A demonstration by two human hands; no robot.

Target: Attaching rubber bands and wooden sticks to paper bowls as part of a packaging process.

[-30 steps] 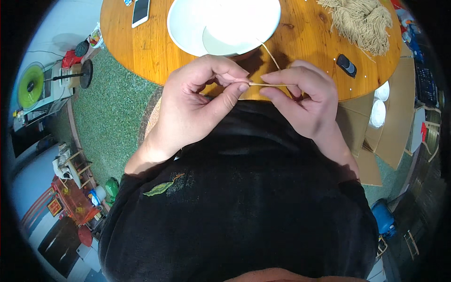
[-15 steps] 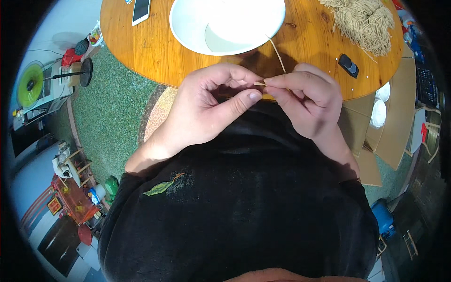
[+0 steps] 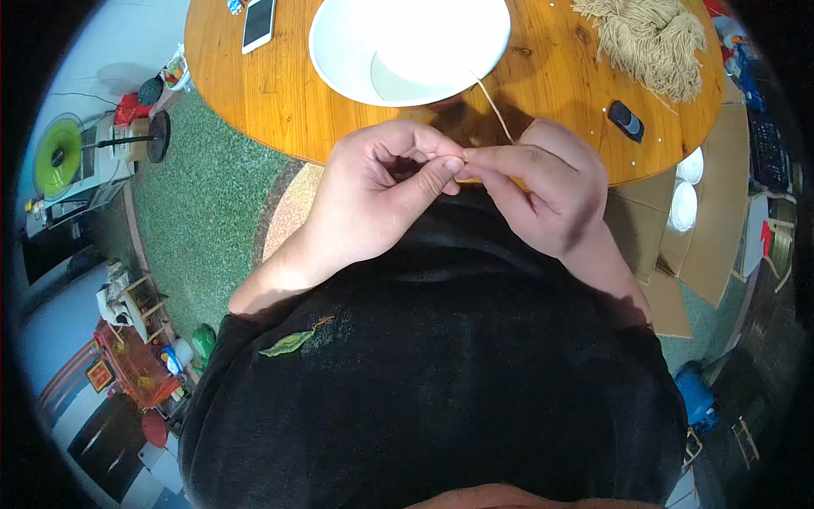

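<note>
wooden table (image 3: 246,93), cord (image 3: 494,106) trailing from right grip (image 3: 547,182)

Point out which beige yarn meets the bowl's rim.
The single strand, running from the white bowl's rim to the right hand; the other yarn, a thick bundle, lies apart on the table, right of the bowl.

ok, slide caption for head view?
Left hand and right hand pinch close together, a thin beige strand running from white basin to right hand.

Black top (image 3: 458,365) with short sleeves (image 3: 640,352), brown-stemmed green leaf motif (image 3: 287,343)
</note>
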